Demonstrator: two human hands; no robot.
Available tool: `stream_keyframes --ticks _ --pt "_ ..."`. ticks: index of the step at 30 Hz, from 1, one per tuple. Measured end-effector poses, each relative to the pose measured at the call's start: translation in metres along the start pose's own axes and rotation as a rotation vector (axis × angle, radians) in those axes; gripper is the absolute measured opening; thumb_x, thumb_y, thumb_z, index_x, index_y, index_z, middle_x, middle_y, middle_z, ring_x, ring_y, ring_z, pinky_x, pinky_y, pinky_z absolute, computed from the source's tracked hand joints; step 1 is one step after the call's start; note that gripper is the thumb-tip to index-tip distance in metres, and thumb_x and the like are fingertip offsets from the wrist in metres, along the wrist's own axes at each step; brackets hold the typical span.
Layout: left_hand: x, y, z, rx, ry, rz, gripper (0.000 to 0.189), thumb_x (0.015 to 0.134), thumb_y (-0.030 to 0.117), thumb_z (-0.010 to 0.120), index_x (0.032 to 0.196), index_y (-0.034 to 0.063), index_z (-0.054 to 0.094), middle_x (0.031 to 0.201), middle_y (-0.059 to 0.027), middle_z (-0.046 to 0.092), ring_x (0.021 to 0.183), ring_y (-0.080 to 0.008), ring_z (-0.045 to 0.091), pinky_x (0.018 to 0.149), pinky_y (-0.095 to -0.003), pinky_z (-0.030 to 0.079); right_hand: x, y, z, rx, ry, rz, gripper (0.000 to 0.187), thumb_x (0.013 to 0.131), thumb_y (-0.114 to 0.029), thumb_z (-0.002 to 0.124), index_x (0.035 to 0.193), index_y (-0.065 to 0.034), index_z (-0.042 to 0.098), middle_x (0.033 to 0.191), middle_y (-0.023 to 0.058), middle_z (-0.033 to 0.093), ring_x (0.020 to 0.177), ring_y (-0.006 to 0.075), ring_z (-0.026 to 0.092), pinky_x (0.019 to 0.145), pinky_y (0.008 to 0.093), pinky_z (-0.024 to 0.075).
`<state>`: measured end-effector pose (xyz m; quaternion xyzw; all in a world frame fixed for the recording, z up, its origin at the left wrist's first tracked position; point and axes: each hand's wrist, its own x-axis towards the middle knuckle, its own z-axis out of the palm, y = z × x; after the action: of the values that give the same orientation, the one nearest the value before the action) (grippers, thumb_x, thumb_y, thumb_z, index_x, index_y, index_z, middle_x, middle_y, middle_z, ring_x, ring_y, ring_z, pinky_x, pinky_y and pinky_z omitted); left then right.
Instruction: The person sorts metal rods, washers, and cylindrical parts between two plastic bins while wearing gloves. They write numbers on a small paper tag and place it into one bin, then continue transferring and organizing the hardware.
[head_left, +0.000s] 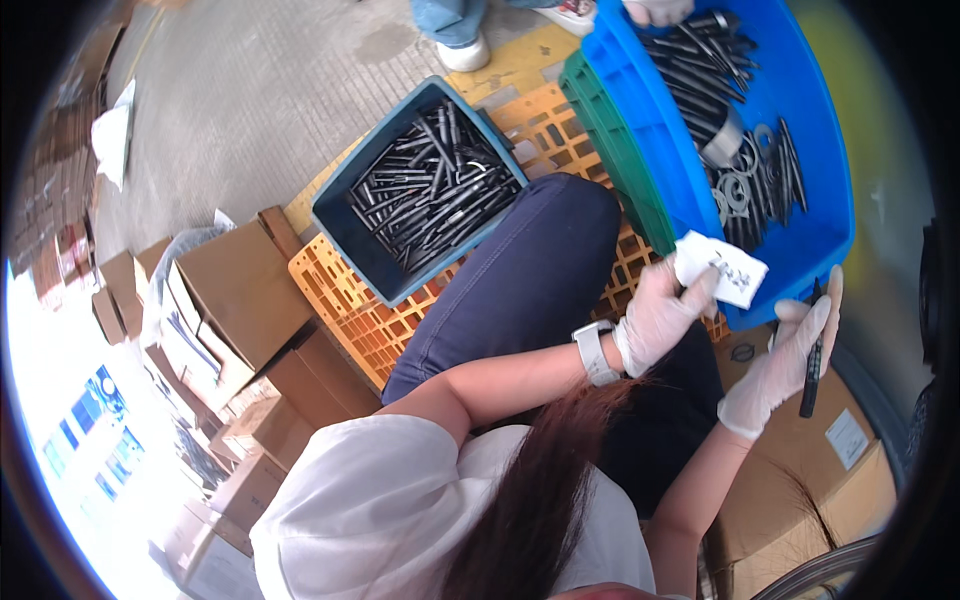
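Both of my hands wear thin whitish gloves. My left hand (664, 311) pinches a small white paper slip (721, 268) with handwriting on it, in front of the near edge of the blue plastic bin (829, 217). To its right, my right hand (784, 360) holds a black marker pen (812, 360) between its fingers, tip upward. Inside the blue bin lie many black pen-like sticks (694, 82), some in bundles, and several pale rings (735, 191). A dark blue-grey crate (326, 195) beyond my knee holds a loose heap of similar black sticks (442, 187).
The blue bin rests on a green crate (615, 142), by an orange plastic pallet (337, 292). Another person's gloved hand (664, 9) is at the bin's far end; a person's shoe (463, 54) stands beyond. Cardboard boxes (244, 285) are stacked at left, with a carton (795, 450) at right.
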<state>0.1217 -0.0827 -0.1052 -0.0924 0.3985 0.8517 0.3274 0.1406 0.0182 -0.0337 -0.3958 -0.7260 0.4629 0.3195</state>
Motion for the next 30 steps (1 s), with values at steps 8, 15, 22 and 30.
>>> stream_keyframes --ticks 8,15,22,30 --pt "-0.011 0.046 0.002 -0.029 -0.16 0.033 0.02 0.09 0.015 0.053 0.102 -0.0006 0.058 0.081 -0.0033 0.061 0.068 -0.0057 0.055 0.06 -0.0214 0.046 -0.004 -0.013 -0.006 0.187 -0.301 0.313 0.056 0.09 -0.049 0.043 0.122 -0.003 0.047 0.114 0.0131 0.054 0.106 0.0189 0.051 0.092 0.03 0.0374" --pt "-0.013 0.064 -0.008 0.03 -0.112 0.183 0.023 0.089 0.017 0.054 0.104 -0.0004 0.057 0.08 -0.005 0.063 0.064 -0.008 0.057 0.059 -0.0231 0.047 -0.016 -0.026 0.01 0.1 -0.204 0.435 0.049 0.092 -0.041 0.042 0.123 -0.0031 0.047 0.107 0.009 0.058 0.087 0.0107 0.055 0.072 0.0206 0.0414" --pt "-0.011 0.062 -0.019 0.217 -0.026 0.308 0.024 0.088 0.019 0.055 0.103 -0.0002 0.058 0.083 -0.0102 0.066 0.071 -0.0148 0.063 0.064 -0.0272 0.05 -0.013 -0.024 0.009 0.172 -0.386 0.374 0.034 0.089 -0.036 0.051 0.105 -0.0053 0.055 0.079 -0.0016 0.055 0.063 0.0015 0.045 0.052 0.0129 0.0282" --pt "-0.011 0.067 -0.02 0.298 -0.06 0.365 0.024 0.086 0.021 0.057 0.1 0.0021 0.059 0.081 -0.0138 0.065 0.072 -0.0231 0.065 0.065 -0.0291 0.05 -0.013 -0.02 0.009 0.044 -0.462 0.326 0.026 0.089 -0.028 0.055 0.104 -0.0069 0.056 0.08 -0.003 0.055 0.068 0.004 0.047 0.061 0.0171 0.0371"
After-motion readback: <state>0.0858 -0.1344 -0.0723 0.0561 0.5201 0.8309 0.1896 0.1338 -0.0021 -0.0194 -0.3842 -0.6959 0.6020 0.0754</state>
